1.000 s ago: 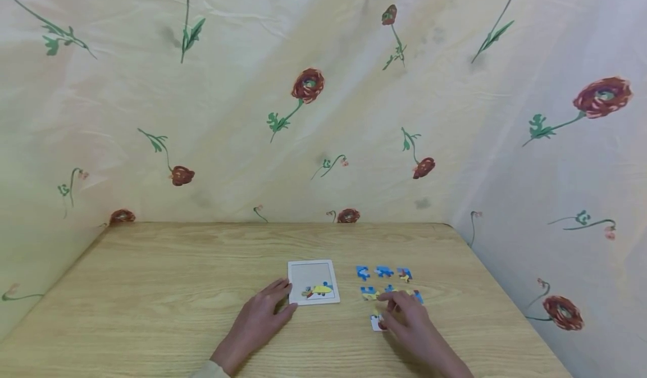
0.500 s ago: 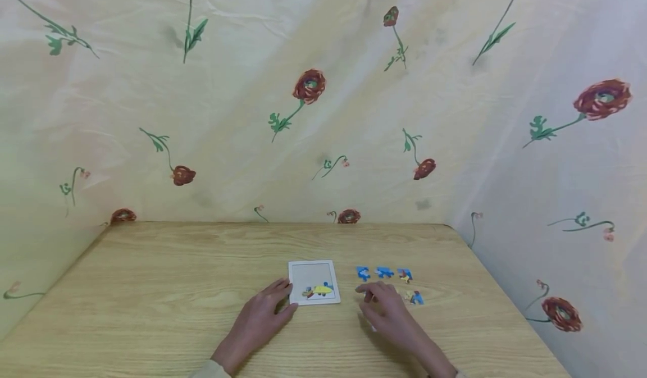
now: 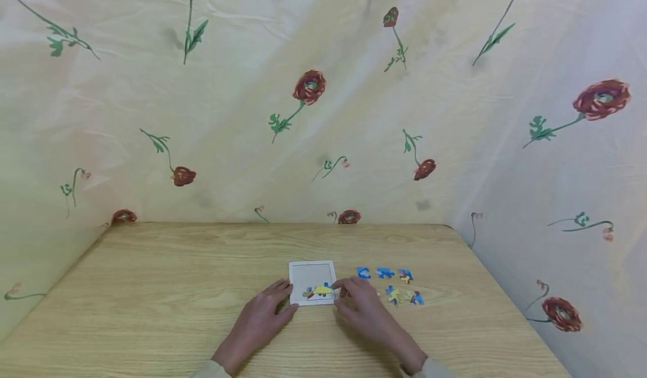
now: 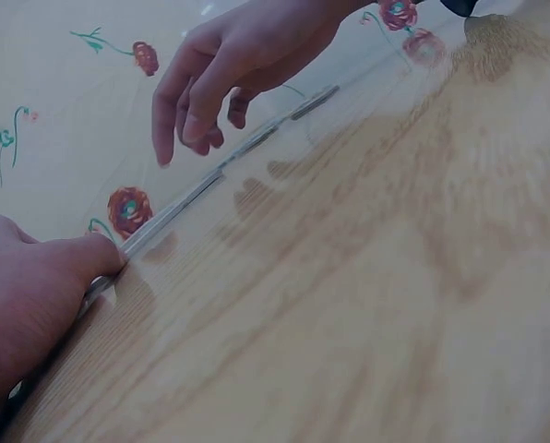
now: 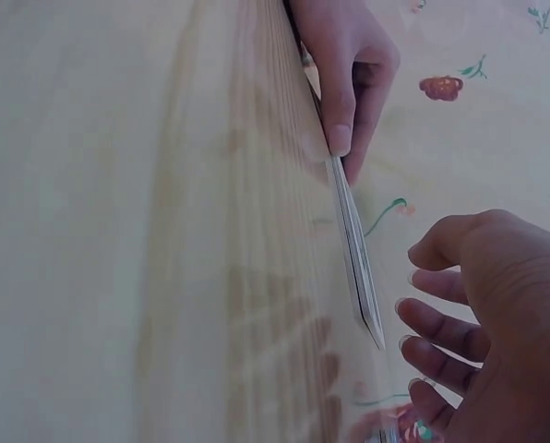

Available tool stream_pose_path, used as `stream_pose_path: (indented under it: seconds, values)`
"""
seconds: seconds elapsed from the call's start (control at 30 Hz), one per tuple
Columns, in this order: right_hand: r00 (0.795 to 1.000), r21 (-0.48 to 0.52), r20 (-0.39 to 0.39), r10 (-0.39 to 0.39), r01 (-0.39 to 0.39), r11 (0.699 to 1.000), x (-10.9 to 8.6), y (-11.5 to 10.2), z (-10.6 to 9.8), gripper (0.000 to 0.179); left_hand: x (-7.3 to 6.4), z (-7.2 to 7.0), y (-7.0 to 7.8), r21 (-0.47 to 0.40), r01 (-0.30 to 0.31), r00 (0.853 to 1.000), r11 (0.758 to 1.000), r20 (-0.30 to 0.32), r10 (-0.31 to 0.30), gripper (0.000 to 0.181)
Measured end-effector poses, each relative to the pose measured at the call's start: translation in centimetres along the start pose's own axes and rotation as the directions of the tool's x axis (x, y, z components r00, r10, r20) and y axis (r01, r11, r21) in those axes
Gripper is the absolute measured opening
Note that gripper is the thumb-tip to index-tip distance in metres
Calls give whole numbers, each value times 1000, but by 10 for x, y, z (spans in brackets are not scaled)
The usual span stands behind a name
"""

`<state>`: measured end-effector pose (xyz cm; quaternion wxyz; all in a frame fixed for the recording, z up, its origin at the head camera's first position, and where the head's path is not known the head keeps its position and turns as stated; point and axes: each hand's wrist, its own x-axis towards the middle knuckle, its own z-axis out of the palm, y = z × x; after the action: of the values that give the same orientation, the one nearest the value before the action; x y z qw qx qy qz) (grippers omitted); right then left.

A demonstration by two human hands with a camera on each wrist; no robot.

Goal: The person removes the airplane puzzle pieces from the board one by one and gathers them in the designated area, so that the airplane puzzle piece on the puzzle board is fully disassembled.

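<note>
A small square puzzle tray (image 3: 298,265) with a white rim lies on the table, a few joined pieces forming a yellow picture (image 3: 322,290) along its lower part. My left hand (image 3: 260,315) holds the tray's near left corner, thumb at the near edge and fingers at the left side. The thumb (image 5: 340,134) on that edge also shows in the right wrist view. My right hand (image 3: 366,309) hovers by the tray's right edge. Its fingers (image 4: 201,97) hang loosely bent, with nothing seen between them in either wrist view.
Loose jigsaw pieces lie right of the tray: a back row with a blue piece (image 3: 384,272), and nearer ones such as a yellow-and-blue piece (image 3: 392,294). My right hand and forearm cover part of this area. Flowered cloth (image 3: 242,114) stands behind the wooden table (image 3: 177,271).
My right hand has moved left from over the loose pieces to the tray's right edge, uncovering the yellow-and-blue piece. The left hand and the tray have stayed put.
</note>
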<state>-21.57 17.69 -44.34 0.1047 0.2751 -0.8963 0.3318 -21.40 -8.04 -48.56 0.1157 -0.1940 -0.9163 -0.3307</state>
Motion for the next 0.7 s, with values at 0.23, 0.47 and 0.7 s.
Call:
stream_pose_path:
  seconds: [0.23, 0.47, 0.7]
  values:
    - [1000, -21, 10, 2, -1, 1000, 10, -5, 10, 25, 1, 2, -1, 10, -40, 998, 999, -37, 40, 42]
    - [1000, -66, 21, -23, 24, 998, 18, -11, 20, 22, 0, 1, 2, 21, -49, 998, 999, -46, 50, 42]
    - [996, -94, 85, 15, -7, 996, 26, -15, 28, 21, -1, 0, 2, 29, -52, 997, 998, -58, 54, 42]
